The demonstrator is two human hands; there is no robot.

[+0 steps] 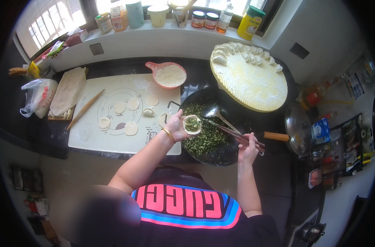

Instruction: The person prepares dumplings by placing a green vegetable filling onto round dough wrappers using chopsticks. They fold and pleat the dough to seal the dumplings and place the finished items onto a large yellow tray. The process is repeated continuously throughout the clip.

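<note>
A round dumpling wrapper heaped with chopped green filling rests in my left hand, over the left rim of a black wok. My right hand grips a pair of dark chopsticks, their tips near the filled wrapper. More green filling lies in the wok, along with a metal spatula. Left of the wok, several flat wrappers and a folded dumpling lie on a pale mat.
A wooden rolling pin lies across the mat's left side, beside a dough sheet. Behind stands a pink bowl of flour. A round ridged tray carries several dumplings at the back right. The wok's wooden handle points right, toward a lid.
</note>
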